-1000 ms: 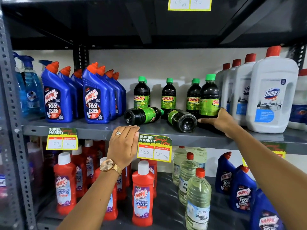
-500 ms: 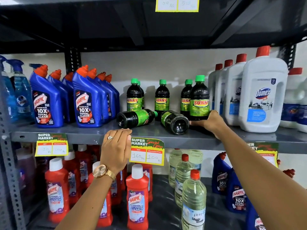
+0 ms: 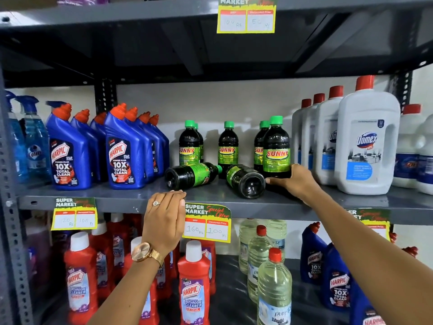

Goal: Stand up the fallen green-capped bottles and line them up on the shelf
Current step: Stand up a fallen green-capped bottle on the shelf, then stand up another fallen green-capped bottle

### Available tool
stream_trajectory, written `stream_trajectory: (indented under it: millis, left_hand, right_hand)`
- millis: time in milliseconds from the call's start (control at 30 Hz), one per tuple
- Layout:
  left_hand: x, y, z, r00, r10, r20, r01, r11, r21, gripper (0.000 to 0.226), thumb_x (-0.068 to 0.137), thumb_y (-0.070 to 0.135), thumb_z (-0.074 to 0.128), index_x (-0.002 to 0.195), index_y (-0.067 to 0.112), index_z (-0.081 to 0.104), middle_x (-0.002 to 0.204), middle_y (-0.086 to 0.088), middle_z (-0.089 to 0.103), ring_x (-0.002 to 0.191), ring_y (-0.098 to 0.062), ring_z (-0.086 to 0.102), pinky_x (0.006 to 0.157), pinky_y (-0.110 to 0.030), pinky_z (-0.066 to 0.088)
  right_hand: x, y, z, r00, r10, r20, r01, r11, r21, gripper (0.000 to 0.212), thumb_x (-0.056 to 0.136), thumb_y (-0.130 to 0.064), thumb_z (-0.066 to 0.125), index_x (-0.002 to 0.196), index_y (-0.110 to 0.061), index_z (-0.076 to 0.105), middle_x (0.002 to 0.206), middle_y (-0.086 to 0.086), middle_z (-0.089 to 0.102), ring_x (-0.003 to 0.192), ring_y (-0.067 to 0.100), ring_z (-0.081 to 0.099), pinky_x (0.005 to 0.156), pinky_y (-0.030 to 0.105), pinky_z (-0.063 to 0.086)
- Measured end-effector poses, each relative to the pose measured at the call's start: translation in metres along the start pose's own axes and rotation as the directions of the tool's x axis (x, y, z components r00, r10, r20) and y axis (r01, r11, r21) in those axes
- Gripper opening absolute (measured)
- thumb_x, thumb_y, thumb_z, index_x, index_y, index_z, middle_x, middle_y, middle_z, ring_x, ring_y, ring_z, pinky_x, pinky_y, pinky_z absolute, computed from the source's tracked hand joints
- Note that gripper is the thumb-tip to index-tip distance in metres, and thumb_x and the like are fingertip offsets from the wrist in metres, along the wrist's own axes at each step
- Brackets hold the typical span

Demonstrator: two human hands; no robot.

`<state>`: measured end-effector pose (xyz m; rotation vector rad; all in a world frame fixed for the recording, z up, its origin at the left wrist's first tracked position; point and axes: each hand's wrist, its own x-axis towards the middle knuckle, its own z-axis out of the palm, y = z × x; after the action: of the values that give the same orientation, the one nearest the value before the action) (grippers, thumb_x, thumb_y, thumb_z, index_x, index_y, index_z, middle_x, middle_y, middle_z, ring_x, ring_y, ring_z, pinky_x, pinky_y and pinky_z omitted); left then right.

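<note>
Right hand (image 3: 295, 181) wraps the base of an upright green-capped bottle (image 3: 276, 148) to seat it in line, left hand (image 3: 165, 218), fingers together, rests flat on the shelf (image 3: 117, 200) edge as a brace, while two fallen bottles (image 3: 192, 174) lie alongside.

two dark green-capped bottles (image 3: 192, 175) fallen, others (image 3: 276, 147) upright on shelf (image 3: 117, 201)

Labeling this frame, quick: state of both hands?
Left hand: open, resting flat on the shelf edge, holding nothing.
Right hand: closed around the base of the upright front Sunny bottle.
</note>
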<state>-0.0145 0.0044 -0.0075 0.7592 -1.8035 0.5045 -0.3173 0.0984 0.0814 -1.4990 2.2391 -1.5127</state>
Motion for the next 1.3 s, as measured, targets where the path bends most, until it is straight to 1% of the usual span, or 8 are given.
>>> stream_trajectory:
  millis: [333, 467, 533, 600, 700, 833, 1067, 1300]
  left_hand:
    - [0.002, -0.006, -0.012, 0.992, 0.075, 0.103, -0.076, 0.997, 0.006, 0.042, 0.095, 0.022, 0.034, 0.106, 0.004, 0.070, 0.103, -0.007, 0.072, 0.093, -0.027, 0.066, 0.092, -0.034, 0.038]
    - [0.010, -0.031, -0.023, 0.964, 0.195, 0.179, -0.188, 0.981, -0.056, 0.055, 0.102, 0.034, 0.023, 0.110, 0.007, 0.071, 0.106, -0.003, 0.072, 0.096, -0.022, 0.067, 0.089, -0.029, 0.040]
    - [0.011, -0.043, -0.026, 0.971, 0.177, 0.158, -0.168, 0.983, -0.070, 0.057, 0.102, 0.036, 0.022, 0.106, 0.007, 0.071, 0.103, -0.003, 0.072, 0.094, -0.023, 0.066, 0.086, -0.031, 0.042]
    - [0.009, -0.049, -0.025, 0.981, 0.149, 0.122, -0.144, 0.988, -0.049, 0.054, 0.101, 0.035, 0.025, 0.104, 0.007, 0.071, 0.102, -0.004, 0.072, 0.094, -0.024, 0.065, 0.084, -0.033, 0.042]
    - [0.005, -0.051, -0.021, 0.987, 0.141, 0.080, -0.139, 0.990, -0.033, 0.048, 0.100, 0.031, 0.029, 0.105, 0.007, 0.071, 0.103, -0.004, 0.072, 0.094, -0.025, 0.065, 0.085, -0.033, 0.041]
    - [0.006, -0.060, -0.021, 0.977, 0.199, 0.073, -0.195, 0.979, -0.055, 0.047, 0.100, 0.030, 0.031, 0.107, 0.006, 0.071, 0.104, -0.004, 0.072, 0.095, -0.025, 0.066, 0.087, -0.034, 0.042]
    - [0.006, -0.067, -0.019, 0.974, 0.216, 0.065, -0.209, 0.973, -0.092, 0.039, 0.095, 0.026, 0.039, 0.106, 0.007, 0.072, 0.106, -0.004, 0.073, 0.098, -0.023, 0.067, 0.091, -0.033, 0.041]
    - [0.003, -0.068, -0.009, 0.978, 0.204, -0.046, -0.209, 0.968, -0.136, 0.035, 0.095, 0.025, 0.043, 0.103, 0.010, 0.073, 0.104, -0.001, 0.074, 0.096, -0.020, 0.067, 0.092, -0.032, 0.040]
  right_hand:
    - [-0.012, -0.008, 0.000, 0.992, 0.069, -0.106, -0.073, 0.997, -0.029, 0.096, 0.064, -0.047, 0.083, 0.136, 0.001, 0.040, 0.136, 0.022, 0.049, 0.118, 0.033, 0.050, 0.097, 0.041, 0.045]
    - [-0.038, -0.021, -0.001, 0.841, -0.316, -0.440, 0.295, 0.948, -0.117, 0.059, 0.078, -0.041, 0.069, 0.124, -0.008, 0.050, 0.118, 0.012, 0.057, 0.107, 0.026, 0.054, 0.088, 0.034, 0.043]
    - [-0.043, -0.040, -0.001, 0.896, -0.351, -0.273, 0.344, 0.936, -0.076, 0.047, 0.082, -0.050, 0.061, 0.107, -0.011, 0.062, 0.101, 0.012, 0.067, 0.083, 0.023, 0.064, 0.069, 0.029, 0.052]
    - [-0.037, -0.065, 0.003, 0.989, -0.106, 0.100, 0.109, 0.994, -0.016, 0.074, 0.079, -0.065, 0.056, 0.118, -0.003, 0.060, 0.124, 0.024, 0.062, 0.082, 0.031, 0.068, 0.056, 0.029, 0.057]
    - [-0.029, -0.103, 0.013, 0.873, 0.327, 0.362, -0.238, 0.934, -0.268, 0.098, 0.065, -0.076, 0.062, 0.135, -0.011, 0.044, 0.140, 0.015, 0.045, 0.080, 0.026, 0.063, 0.053, 0.029, 0.057]
    - [-0.017, -0.128, 0.036, 0.773, 0.497, 0.395, -0.311, 0.839, -0.446, 0.047, 0.078, -0.055, 0.066, 0.085, -0.013, 0.045, 0.091, 0.011, 0.050, 0.072, 0.023, 0.054, 0.058, 0.030, 0.052]
    - [-0.022, -0.100, 0.066, 0.977, 0.211, 0.024, -0.212, 0.976, 0.056, 0.045, 0.059, -0.043, 0.079, 0.072, -0.012, 0.050, 0.078, 0.005, 0.057, 0.070, 0.018, 0.053, 0.056, 0.027, 0.041]
    - [-0.014, -0.091, 0.094, 0.974, 0.077, -0.213, -0.034, 0.980, 0.198, 0.082, 0.055, -0.035, 0.091, 0.108, -0.006, 0.035, 0.115, 0.012, 0.054, 0.098, 0.024, 0.053, 0.077, 0.031, 0.045]
